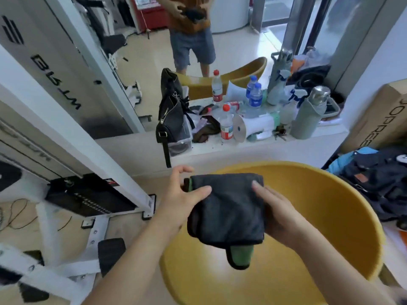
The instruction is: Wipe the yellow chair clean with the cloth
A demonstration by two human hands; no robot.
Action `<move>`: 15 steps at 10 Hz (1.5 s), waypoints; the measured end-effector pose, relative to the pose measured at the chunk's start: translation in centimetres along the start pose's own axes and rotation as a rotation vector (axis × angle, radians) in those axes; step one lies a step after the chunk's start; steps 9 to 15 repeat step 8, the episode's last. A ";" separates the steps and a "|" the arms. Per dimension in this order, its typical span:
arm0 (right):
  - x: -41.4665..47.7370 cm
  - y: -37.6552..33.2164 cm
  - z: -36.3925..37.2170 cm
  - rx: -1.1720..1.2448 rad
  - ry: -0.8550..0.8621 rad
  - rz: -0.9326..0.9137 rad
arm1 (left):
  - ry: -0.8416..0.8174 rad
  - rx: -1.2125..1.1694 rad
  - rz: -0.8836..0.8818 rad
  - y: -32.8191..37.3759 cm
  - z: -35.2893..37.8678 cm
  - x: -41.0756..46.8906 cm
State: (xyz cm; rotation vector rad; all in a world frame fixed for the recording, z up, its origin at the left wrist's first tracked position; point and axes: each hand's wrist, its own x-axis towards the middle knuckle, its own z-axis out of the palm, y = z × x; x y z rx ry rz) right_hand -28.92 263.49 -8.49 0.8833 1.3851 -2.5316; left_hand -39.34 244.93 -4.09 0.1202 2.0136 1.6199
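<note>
Above the seat: cloth, soft, light, folded.
Grip: left hand and right hand clasp its sides.
Chair: hard, smooth.

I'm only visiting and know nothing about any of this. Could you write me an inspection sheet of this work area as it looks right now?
Surface: yellow chair, seat bare below the cloth; no stain that I can make out.
Job's things: dark cloth, folded, a green edge hanging down, held over the seat.
Clutter: ledge carrying a black handbag, water bottles and a grey flask; backpack to the right of the chair.
Grippers: left hand and right hand each grip one side of the cloth, thumbs on top.
Cables: thin dark cable lying loose on the floor at left.
Surroundings: white gym machine at left, mirror behind the ledge, cardboard box at right.
</note>
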 end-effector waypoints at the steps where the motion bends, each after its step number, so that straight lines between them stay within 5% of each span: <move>1: 7.8 1.4 2.2 -0.225 0.138 0.050 | 0.040 0.227 0.067 -1.6 -1.3 9.7; 3: 25.3 -0.9 5.0 -0.918 0.523 -0.143 | -0.097 0.891 0.347 -4.9 -3.8 27.1; 5: 38.8 -3.6 5.0 -0.973 0.696 -0.287 | -0.027 1.511 0.659 -4.6 -2.9 40.3; 6: 44.3 -4.7 4.8 -0.943 0.676 -0.371 | -0.030 1.732 0.637 -4.2 -2.2 45.0; 7: 47.8 -4.6 4.2 -1.113 0.721 -0.239 | -0.062 1.966 0.533 -4.3 -1.9 48.4; 8: 49.8 -2.0 3.5 -1.166 0.663 -0.248 | -0.324 2.138 0.554 -6.6 -0.4 49.3; 15: 49.8 -2.0 3.5 -1.166 0.663 -0.248 | -0.324 2.138 0.554 -6.6 -0.4 49.3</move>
